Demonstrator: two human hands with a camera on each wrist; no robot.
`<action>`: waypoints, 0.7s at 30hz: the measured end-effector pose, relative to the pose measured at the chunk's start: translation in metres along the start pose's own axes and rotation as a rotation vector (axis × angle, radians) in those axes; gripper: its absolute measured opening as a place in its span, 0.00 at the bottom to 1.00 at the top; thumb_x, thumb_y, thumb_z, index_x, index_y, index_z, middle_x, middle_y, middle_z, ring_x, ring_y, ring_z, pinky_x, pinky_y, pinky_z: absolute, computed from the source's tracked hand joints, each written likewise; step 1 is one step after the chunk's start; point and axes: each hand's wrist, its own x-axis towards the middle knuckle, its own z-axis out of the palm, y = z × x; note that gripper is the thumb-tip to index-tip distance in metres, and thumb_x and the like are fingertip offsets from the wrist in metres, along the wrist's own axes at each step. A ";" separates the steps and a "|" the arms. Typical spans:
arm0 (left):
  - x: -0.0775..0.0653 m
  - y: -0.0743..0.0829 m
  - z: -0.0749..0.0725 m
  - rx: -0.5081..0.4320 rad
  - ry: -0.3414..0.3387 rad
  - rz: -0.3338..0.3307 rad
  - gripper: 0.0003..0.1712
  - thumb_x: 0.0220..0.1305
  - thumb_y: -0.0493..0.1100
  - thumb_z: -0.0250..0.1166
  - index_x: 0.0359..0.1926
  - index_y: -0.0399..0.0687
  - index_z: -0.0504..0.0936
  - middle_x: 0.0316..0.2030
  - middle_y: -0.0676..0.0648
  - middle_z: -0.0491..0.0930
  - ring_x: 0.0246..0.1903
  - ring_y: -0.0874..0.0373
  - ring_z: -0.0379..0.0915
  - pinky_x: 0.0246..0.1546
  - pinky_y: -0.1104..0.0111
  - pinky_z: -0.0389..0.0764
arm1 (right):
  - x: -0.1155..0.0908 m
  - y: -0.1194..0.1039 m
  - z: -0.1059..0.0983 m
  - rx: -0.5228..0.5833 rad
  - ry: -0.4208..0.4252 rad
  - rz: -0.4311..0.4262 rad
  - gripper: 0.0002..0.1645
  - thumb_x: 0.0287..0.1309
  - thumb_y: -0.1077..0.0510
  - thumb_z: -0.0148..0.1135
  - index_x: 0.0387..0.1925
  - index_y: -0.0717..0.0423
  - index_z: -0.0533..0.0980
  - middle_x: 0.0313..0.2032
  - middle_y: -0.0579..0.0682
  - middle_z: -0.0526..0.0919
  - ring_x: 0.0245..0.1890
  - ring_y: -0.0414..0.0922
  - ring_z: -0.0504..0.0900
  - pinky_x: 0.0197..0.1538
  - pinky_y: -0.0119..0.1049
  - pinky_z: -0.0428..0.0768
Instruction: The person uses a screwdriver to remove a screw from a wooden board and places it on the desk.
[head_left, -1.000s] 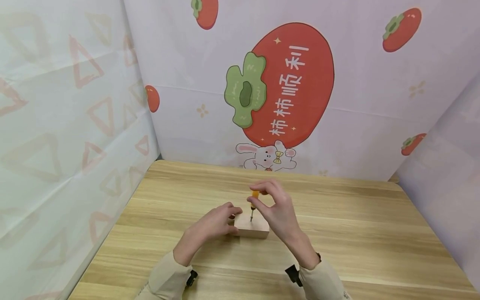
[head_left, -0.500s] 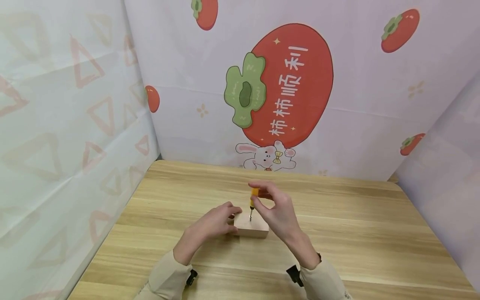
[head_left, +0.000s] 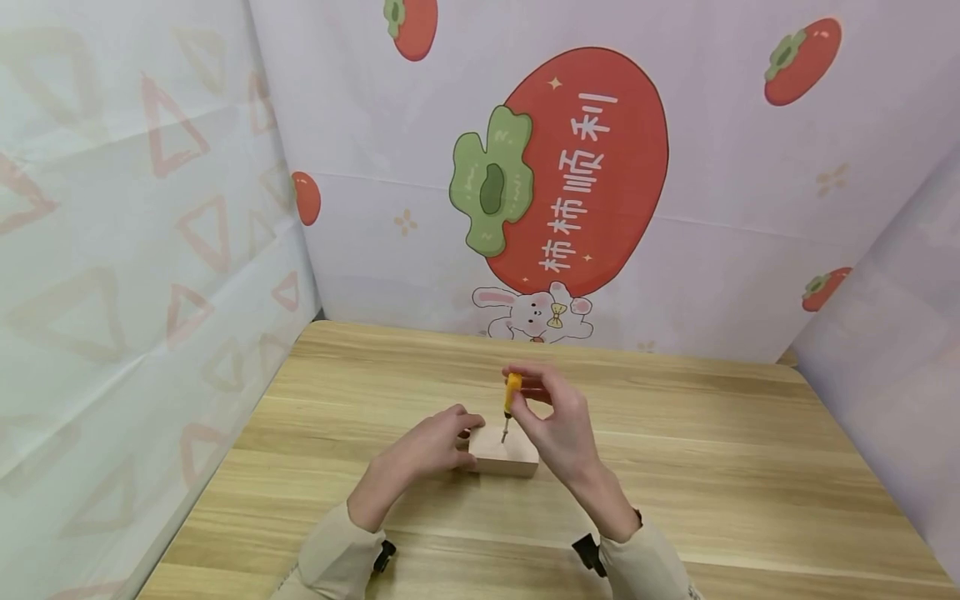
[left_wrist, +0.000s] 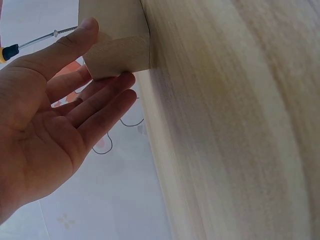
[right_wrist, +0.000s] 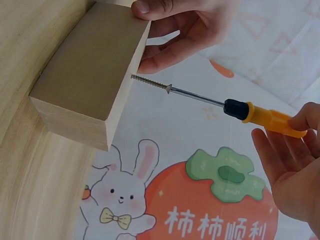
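A pale wooden block [right_wrist: 90, 65] lies on the table, its end held between the thumb and fingers of my left hand [head_left: 431, 446]. The left wrist view shows that thumb [left_wrist: 75, 42] on the block's upper edge, with the fingers at its far side. A long threaded screw [right_wrist: 152, 83] stands up from the block's top face, most of its thread showing. On the screw's head sits the tip of a screwdriver [right_wrist: 270, 120] with a yellow and black handle. My right hand [head_left: 561, 429] pinches this handle between thumb and fingers near its end.
The wood-grain table [head_left: 712, 467] extends on both sides of the block. Behind it hangs a pale cloth backdrop [head_left: 375, 250] printed with persimmons and a rabbit. Another cloth wall [head_left: 150, 250] with triangles stands on the left.
My right thumb and fingers have shifted around the screwdriver handle, whose top now leans slightly more to the right. The left hand and the block have stayed in place.
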 end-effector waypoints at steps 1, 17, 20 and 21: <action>0.000 0.000 0.000 0.003 0.000 0.003 0.31 0.57 0.45 0.75 0.61 0.45 0.78 0.48 0.47 0.77 0.51 0.51 0.80 0.54 0.58 0.80 | -0.001 0.000 0.000 0.000 -0.003 -0.001 0.21 0.54 0.75 0.65 0.49 0.58 0.79 0.46 0.53 0.85 0.42 0.46 0.86 0.45 0.34 0.85; 0.000 0.002 0.000 -0.008 -0.003 -0.015 0.31 0.57 0.45 0.75 0.61 0.45 0.78 0.48 0.48 0.77 0.52 0.51 0.79 0.55 0.57 0.80 | 0.000 -0.002 -0.002 -0.020 -0.018 0.016 0.21 0.55 0.74 0.66 0.50 0.57 0.80 0.44 0.51 0.83 0.41 0.46 0.86 0.42 0.37 0.87; 0.000 0.002 0.000 -0.006 -0.004 -0.014 0.31 0.57 0.45 0.74 0.61 0.45 0.78 0.49 0.47 0.77 0.52 0.50 0.79 0.55 0.57 0.80 | -0.001 0.000 -0.002 -0.015 -0.024 0.021 0.20 0.54 0.71 0.69 0.49 0.56 0.80 0.45 0.51 0.81 0.42 0.45 0.85 0.43 0.38 0.87; 0.000 0.002 0.000 -0.003 -0.004 -0.013 0.31 0.57 0.45 0.74 0.61 0.45 0.78 0.49 0.47 0.77 0.52 0.51 0.79 0.55 0.57 0.80 | -0.002 0.001 -0.002 -0.014 -0.025 0.020 0.20 0.54 0.70 0.69 0.49 0.55 0.81 0.45 0.51 0.81 0.41 0.46 0.85 0.42 0.39 0.87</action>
